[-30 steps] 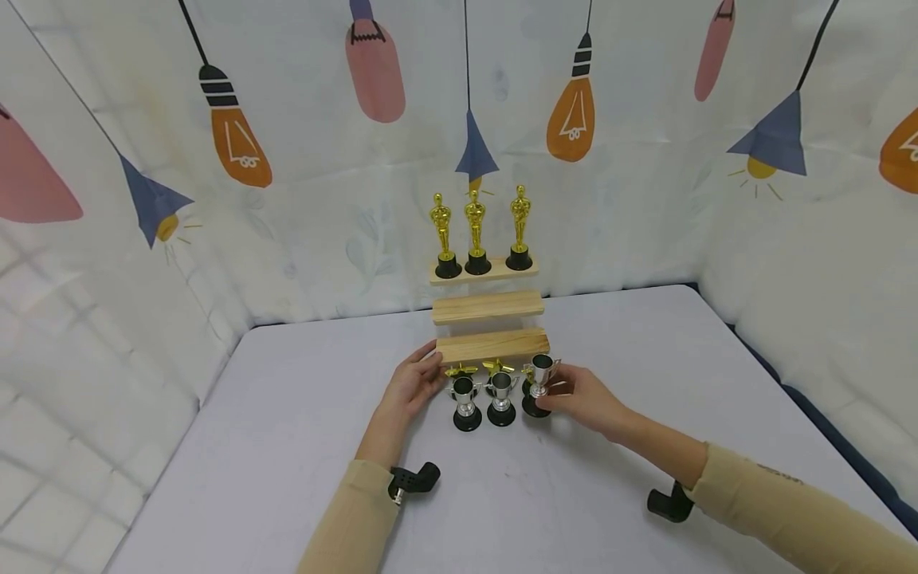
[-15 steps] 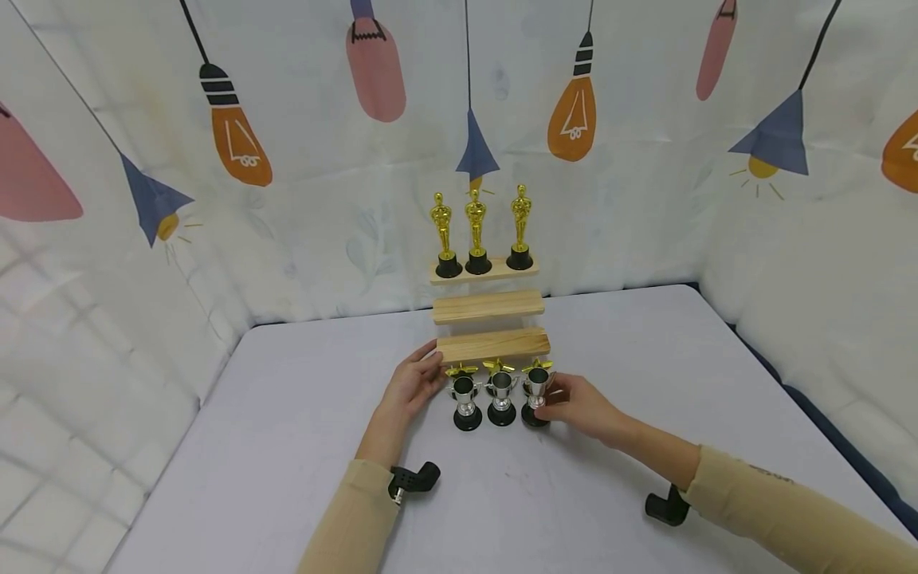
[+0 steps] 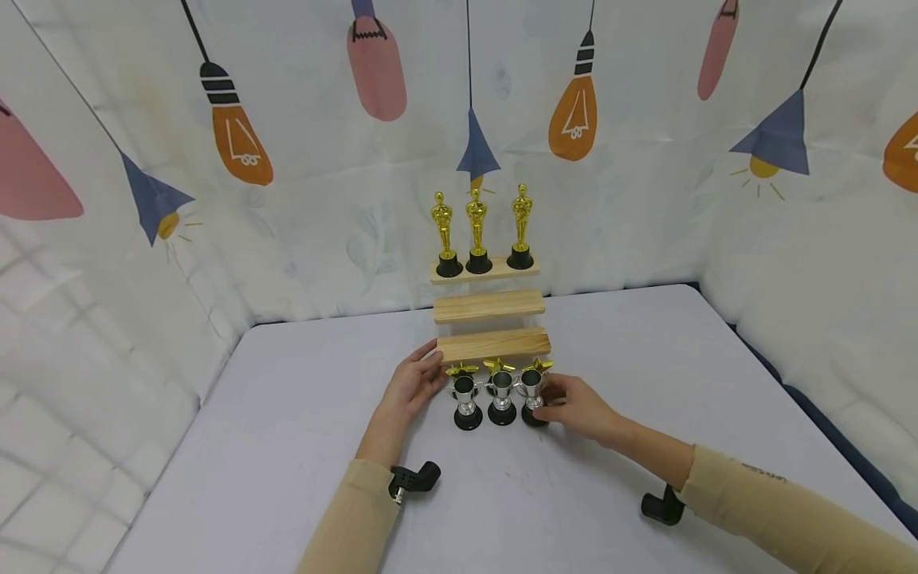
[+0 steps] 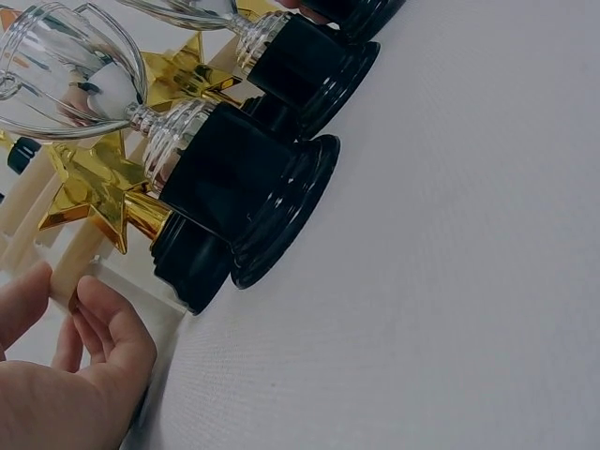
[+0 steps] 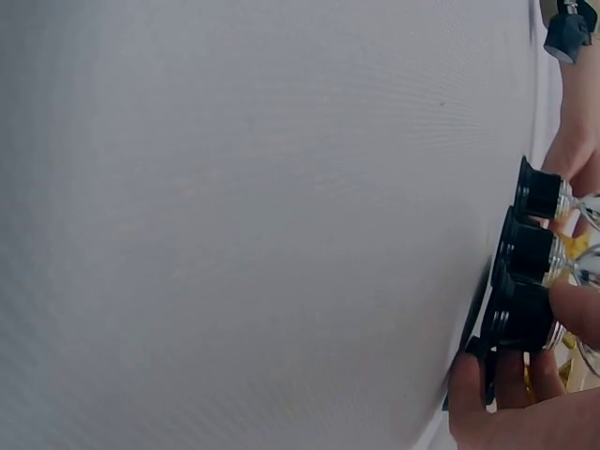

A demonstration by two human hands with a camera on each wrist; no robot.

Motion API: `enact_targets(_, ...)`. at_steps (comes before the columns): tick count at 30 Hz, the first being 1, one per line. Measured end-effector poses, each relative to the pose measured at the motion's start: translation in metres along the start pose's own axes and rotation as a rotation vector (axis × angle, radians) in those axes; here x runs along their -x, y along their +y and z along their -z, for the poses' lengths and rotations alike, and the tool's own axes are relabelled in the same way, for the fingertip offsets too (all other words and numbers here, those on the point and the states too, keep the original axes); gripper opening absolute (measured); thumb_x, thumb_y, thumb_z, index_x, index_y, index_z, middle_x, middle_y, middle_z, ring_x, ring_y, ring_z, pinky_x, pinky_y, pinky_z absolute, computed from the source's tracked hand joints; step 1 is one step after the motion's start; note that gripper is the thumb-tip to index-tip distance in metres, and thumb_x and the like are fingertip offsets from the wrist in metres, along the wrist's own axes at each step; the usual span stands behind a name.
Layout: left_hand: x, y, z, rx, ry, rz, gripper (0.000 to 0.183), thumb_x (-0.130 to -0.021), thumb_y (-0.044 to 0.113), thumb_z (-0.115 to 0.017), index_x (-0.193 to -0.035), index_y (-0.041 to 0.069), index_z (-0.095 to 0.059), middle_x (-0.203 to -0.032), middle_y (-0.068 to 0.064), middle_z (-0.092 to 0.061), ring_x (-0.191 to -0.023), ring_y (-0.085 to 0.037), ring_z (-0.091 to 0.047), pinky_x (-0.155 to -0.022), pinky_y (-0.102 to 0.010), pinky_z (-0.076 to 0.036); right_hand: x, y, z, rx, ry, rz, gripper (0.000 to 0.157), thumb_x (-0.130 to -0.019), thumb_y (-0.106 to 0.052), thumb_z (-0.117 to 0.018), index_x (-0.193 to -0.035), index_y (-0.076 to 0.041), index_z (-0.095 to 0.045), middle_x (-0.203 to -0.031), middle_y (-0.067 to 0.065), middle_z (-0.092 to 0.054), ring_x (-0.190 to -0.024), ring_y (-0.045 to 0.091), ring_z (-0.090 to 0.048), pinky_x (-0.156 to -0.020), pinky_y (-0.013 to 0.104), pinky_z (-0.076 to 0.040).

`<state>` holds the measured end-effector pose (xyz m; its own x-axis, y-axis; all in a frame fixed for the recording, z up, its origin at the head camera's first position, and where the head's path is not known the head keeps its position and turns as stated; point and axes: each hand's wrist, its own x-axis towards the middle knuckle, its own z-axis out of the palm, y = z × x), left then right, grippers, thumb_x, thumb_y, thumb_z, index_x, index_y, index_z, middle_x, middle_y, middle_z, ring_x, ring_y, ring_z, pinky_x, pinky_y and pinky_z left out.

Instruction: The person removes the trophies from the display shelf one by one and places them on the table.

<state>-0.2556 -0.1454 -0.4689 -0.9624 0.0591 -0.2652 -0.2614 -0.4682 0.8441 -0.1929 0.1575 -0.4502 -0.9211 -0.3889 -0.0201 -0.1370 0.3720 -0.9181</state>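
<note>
My right hand (image 3: 579,408) grips the rightmost silver trophy cup (image 3: 531,383) by its stem and black base, in line with two more silver cups (image 3: 501,383). In the right wrist view the thumb lies on one side of its black base (image 5: 521,316) and the fingers on the other. Between finger and thumb, my left hand (image 3: 410,388) pinches the left end of the lowest board of a wooden stepped shelf (image 3: 495,345), as the left wrist view shows. Gold star trophies (image 4: 98,183) stand behind the cups, partly hidden by them.
Three gold figure trophies (image 3: 476,231) on black bases stand on the shelf's top board. The middle board (image 3: 489,306) is bare wood. White cloth covers the table (image 3: 323,399), and printed curtains (image 3: 308,159) rise at its back and sides.
My right hand has brought the silver cup down and slightly left, nearer the other two cups. The gold star behind it shows more now. The left hand keeps its place.
</note>
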Motion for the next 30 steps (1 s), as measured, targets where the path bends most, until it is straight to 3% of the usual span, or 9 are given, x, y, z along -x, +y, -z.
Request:
enact_targets(5,-0.001,-0.0013,0.0013,0.003,-0.02,-0.02,0.056,-0.103,0.003,-0.06,-0.155,-0.001,-0.039,-0.139,-0.019,-0.052,-0.104,-0.016,-0.058,-0.081,-0.027,-0.051,-0.0001,0.0029,0.0004,0.04,0.03,-0.038,0.026,-0.086,-0.001,-0.078,-0.108,0.003,-0.065,-0.102,0.008,-0.067,-0.102,0.026,-0.063,-0.093,0.044,-0.052)
enact_targets(16,-0.0037,-0.0006,-0.0002,0.01,0.014,0.019,0.053,-0.105,0.001,-0.055,-0.155,0.002,-0.039,-0.143,-0.019,-0.048,-0.101,-0.014,-0.059,-0.079,-0.026,-0.051,-0.0049,0.0034,-0.0003,0.101,0.087,-0.093,0.024,-0.087,-0.002,-0.078,-0.105,0.001,-0.064,-0.102,0.008,-0.068,-0.105,0.029,-0.065,-0.089,0.043,-0.054)
enact_targets(30,-0.0013,0.0011,-0.001,0.009,0.006,0.019,0.053,-0.105,0.002,-0.055,-0.156,0.002,-0.038,-0.146,-0.019,-0.046,-0.103,-0.014,-0.058,-0.08,-0.026,-0.05,-0.0063,0.0035,0.0004,0.102,0.07,-0.055,0.026,-0.086,0.0,-0.078,-0.107,0.003,-0.063,-0.103,0.009,-0.068,-0.106,0.03,-0.065,-0.093,0.045,-0.053)
